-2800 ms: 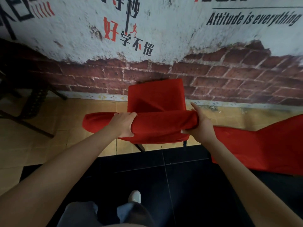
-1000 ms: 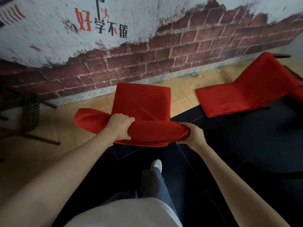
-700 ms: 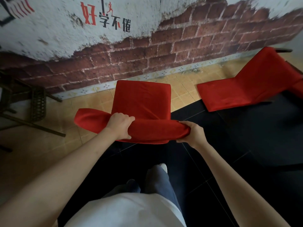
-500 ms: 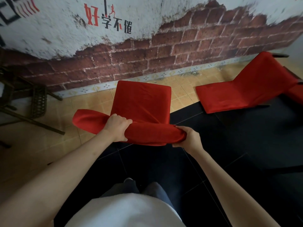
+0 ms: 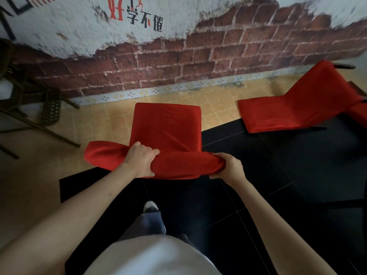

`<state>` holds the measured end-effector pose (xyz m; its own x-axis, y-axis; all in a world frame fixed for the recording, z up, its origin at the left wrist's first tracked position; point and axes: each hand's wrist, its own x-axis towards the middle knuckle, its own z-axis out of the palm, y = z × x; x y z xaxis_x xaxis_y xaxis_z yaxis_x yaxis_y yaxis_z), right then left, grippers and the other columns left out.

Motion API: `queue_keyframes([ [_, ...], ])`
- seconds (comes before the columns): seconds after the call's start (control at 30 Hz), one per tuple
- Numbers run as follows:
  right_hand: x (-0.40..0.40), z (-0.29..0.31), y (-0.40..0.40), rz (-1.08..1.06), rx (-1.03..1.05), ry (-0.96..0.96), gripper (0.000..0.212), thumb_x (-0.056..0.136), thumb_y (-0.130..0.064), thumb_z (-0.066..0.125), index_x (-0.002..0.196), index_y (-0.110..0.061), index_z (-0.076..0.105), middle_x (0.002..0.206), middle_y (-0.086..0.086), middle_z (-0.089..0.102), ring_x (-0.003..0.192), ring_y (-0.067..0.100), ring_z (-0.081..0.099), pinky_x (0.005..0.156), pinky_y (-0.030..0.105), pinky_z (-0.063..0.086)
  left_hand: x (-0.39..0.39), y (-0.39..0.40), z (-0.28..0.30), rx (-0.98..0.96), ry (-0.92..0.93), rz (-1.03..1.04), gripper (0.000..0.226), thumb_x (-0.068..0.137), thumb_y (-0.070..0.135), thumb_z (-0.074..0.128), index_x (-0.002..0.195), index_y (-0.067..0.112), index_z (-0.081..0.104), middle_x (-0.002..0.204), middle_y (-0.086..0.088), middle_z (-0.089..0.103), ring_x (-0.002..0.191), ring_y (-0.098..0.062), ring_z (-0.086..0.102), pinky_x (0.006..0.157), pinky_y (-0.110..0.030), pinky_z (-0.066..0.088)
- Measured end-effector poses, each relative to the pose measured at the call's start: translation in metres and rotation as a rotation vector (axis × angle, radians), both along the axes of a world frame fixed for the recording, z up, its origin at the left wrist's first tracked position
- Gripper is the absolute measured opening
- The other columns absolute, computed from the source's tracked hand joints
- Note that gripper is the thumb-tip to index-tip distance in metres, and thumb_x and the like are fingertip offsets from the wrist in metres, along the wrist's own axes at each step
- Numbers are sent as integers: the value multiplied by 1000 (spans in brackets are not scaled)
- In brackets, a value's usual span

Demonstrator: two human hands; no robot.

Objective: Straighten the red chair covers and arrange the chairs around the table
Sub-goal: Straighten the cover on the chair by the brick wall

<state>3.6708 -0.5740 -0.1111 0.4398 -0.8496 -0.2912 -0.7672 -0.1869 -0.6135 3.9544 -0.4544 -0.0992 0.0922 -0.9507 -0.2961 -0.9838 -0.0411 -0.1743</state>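
A chair in a red cover (image 5: 166, 128) stands right in front of me with its seat toward the brick wall. My left hand (image 5: 142, 160) grips the top of its covered backrest left of the middle. At the backrest's right end my right hand (image 5: 228, 167) holds the cover. A loose end of red cloth (image 5: 101, 157) sticks out to the left past my left hand. A second red-covered chair (image 5: 297, 108) stands to the right, its seat facing left. No table is in view.
A brick-patterned wall (image 5: 178, 62) runs across the back with a tiled skirting. Dark metal and wicker furniture (image 5: 29, 100) stands at the far left. The floor is yellow tile near the wall and black tile (image 5: 258, 195) under me. My foot (image 5: 151, 207) is behind the chair.
The chair and both hands have kept their grip while my view swung; the chair has shifted slightly left and back over the edge of the black tiles. My foot has stepped forward.
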Motion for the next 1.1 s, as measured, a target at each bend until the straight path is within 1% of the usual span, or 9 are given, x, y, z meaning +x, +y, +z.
queue_keyframes([
  [0.17,-5,1,22,33,-4,-23,89,46,-18,94,128,-21,59,123,2,62,116,22,56,97,30,40,-5,21,3,12,-17,37,66,62,64,72,115,28,55,98,7,65,92,-16,63,90,-31,37],
  [0.43,-6,-1,33,27,-9,-30,92,49,-21,94,132,-23,55,127,0,59,119,22,54,99,35,41,-14,29,4,12,8,120,74,62,57,78,123,27,49,105,5,63,100,-18,60,96,-33,38],
  [0.53,-6,-2,34,22,-14,-24,92,51,-22,93,133,-26,52,129,-1,58,121,22,53,100,35,41,-17,31,2,10,80,179,81,63,57,78,130,27,42,117,3,59,111,-20,53,101,-36,35],
  [0.6,-7,-2,33,20,-3,15,99,53,-26,92,139,-27,44,129,0,56,121,24,52,100,37,41,-19,33,1,40,123,195,99,60,66,75,140,27,31,131,0,50,122,-23,46,106,-39,29],
  [0.67,-12,-2,33,-13,45,68,114,53,-27,92,147,-30,27,128,3,56,119,25,53,97,37,42,-20,32,0,84,190,178,117,56,73,71,148,28,16,142,-5,39,131,-26,36,112,-45,21],
  [0.73,-21,-1,33,-63,112,108,126,53,-23,93,151,-32,14,131,4,55,119,27,54,95,36,44,-20,26,3,98,291,152,122,56,75,70,151,30,7,149,-6,30,139,-27,26,115,-51,13],
  [0.83,-34,3,32,-131,183,133,129,56,-19,92,153,-34,8,145,7,46,124,29,52,98,40,46,-22,9,10,77,395,91,120,58,75,68,151,32,7,152,-5,27,141,-26,23,116,-54,10],
  [1.0,-53,9,33,-255,214,151,124,61,-17,90,152,-35,7,145,8,45,120,30,56,93,37,49,-37,-32,21,68,523,-24,106,63,79,60,149,34,14,148,-4,37,139,-26,30,115,-54,11],
  [1.1,-68,9,31,-329,214,143,123,63,-16,89,153,-34,8,146,8,45,107,27,63,76,27,51,-57,-61,25,41,564,-104,99,66,79,56,147,34,21,142,-1,45,135,-25,36,113,-55,13],
])
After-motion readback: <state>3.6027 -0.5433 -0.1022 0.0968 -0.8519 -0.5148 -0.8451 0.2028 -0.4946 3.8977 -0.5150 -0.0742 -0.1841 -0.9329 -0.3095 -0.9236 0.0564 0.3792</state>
